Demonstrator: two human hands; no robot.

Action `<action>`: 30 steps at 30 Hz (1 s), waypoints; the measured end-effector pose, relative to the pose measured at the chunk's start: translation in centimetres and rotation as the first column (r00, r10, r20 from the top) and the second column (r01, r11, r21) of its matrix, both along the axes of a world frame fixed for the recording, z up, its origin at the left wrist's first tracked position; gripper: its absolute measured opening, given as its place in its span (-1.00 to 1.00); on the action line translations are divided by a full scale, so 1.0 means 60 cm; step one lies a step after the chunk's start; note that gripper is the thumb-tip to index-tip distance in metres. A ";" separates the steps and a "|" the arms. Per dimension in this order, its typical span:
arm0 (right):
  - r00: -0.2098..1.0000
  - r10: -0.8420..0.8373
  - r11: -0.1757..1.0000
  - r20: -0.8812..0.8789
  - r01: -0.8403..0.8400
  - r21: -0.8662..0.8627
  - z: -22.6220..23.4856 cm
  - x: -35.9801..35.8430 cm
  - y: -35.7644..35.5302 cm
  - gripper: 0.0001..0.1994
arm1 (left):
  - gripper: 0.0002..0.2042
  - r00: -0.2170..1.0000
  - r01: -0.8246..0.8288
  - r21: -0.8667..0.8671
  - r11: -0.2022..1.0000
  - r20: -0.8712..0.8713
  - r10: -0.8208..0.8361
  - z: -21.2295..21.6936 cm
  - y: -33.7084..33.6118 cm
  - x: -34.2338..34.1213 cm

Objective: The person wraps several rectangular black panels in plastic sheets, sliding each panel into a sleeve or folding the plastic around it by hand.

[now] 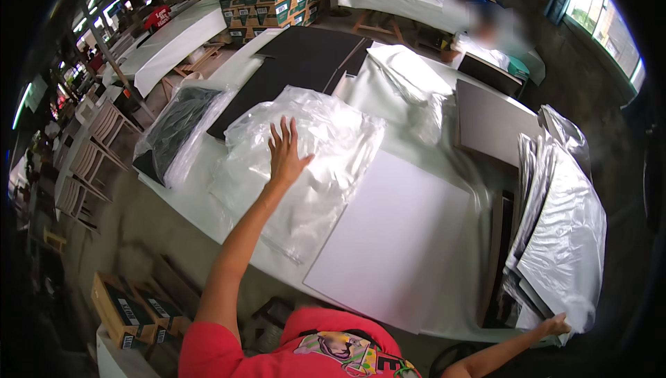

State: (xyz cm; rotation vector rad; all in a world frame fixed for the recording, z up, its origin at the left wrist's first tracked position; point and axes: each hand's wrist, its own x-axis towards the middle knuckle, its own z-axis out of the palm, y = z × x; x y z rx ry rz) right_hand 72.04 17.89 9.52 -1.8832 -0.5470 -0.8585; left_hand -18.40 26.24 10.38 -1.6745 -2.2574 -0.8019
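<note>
My left hand [284,159] is stretched forward with its fingers spread, over a pile of clear plastic bags [298,204]. At the lower right my right hand [555,326] is closed on the near corner of a plastic-wrapped board [569,232], which lies on top of a stack of similar ones. Between my hands a large white board [395,239] lies flat on the covered table, close to the bags. The fingertips of my right hand are partly hidden by the plastic.
Black boards [305,59] lie beyond the bags, with a plastic-covered dark bundle [184,124] at left. A grey-brown board stack [489,121] sits at right. Stacked cartons [270,0] stand behind. A blurred person [479,31] is at the far side; cartons [128,308] are on the floor.
</note>
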 end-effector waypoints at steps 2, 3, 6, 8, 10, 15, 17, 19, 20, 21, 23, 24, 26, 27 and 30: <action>0.988 -0.146 0.969 0.059 0.155 -0.194 0.012 -0.033 0.010 -0.51 | 0.09 0.990 -0.066 -0.008 0.998 -0.125 0.064 0.012 0.071 -0.083; 0.962 -0.226 0.937 0.151 0.257 -0.236 0.029 -0.051 0.007 -0.52 | 0.09 0.983 -0.081 -0.032 0.996 -0.168 0.074 0.018 0.107 -0.116; 0.823 -0.382 0.787 0.420 0.528 -0.320 0.095 -0.189 0.010 -0.55 | 0.13 0.967 -0.091 -0.188 0.978 -0.250 0.042 0.021 0.170 -0.215; 0.860 -0.259 0.854 0.440 0.416 -0.311 0.133 -0.283 0.022 -0.61 | -0.09 0.938 -0.055 -0.315 0.948 -0.343 -0.060 0.011 0.211 -0.247; 0.941 0.174 0.963 0.292 -0.101 -0.250 0.167 -0.404 0.085 -0.70 | -0.39 0.981 0.035 -0.642 0.766 -0.124 -0.149 0.010 0.235 -0.305; 0.381 0.894 0.243 -0.236 -0.855 -0.457 0.253 -0.909 0.206 -0.70 | -0.50 0.701 0.713 -0.495 0.496 0.481 -0.526 0.086 0.215 -0.202; -0.143 0.876 -0.311 -0.460 -0.897 -0.314 0.240 -1.102 0.226 -0.32 | -0.50 0.567 0.813 -0.479 0.331 0.522 -0.637 0.139 0.132 -0.169; -0.434 0.743 -0.659 -0.510 -0.604 -0.447 0.238 -1.237 0.227 -0.27 | -0.56 0.600 0.754 -0.593 0.281 0.450 -0.661 0.181 0.047 -0.135; -0.493 0.713 -0.702 -0.499 -0.514 -0.494 0.216 -1.275 0.232 -0.36 | -0.59 0.607 0.720 -0.653 0.234 0.429 -0.669 0.194 0.020 -0.123; -0.550 0.675 -0.732 -0.492 -0.415 -0.540 0.192 -1.296 0.241 -0.45 | -0.60 0.649 0.701 -0.674 0.231 0.470 -0.599 0.207 0.002 -0.120; -0.637 0.564 -0.825 -0.526 -0.399 -0.401 0.177 -1.295 0.259 -0.60 | -0.61 0.722 0.662 -0.716 0.223 0.529 -0.447 0.225 -0.036 -0.131; -0.687 0.495 -0.868 -0.531 -0.375 -0.325 0.179 -1.298 0.261 -0.67 | -0.61 0.725 0.674 -0.657 0.338 0.500 -0.474 0.186 -0.063 -0.159; -0.736 0.530 -0.835 -0.421 -0.541 -0.104 0.210 -1.292 0.256 -0.86 | -0.64 0.807 0.568 -0.753 0.332 0.430 -0.404 0.157 -0.096 -0.179; -0.712 0.524 -0.801 -0.468 -0.598 0.013 0.224 -1.274 0.263 -0.90 | -0.65 0.834 0.521 -0.791 0.321 0.392 -0.387 0.145 -0.103 -0.182; -0.652 0.499 -0.609 -0.572 -0.733 0.304 0.237 -1.237 0.301 -0.92 | -0.67 0.720 0.692 -0.542 0.477 0.570 -0.396 0.110 -0.115 -0.226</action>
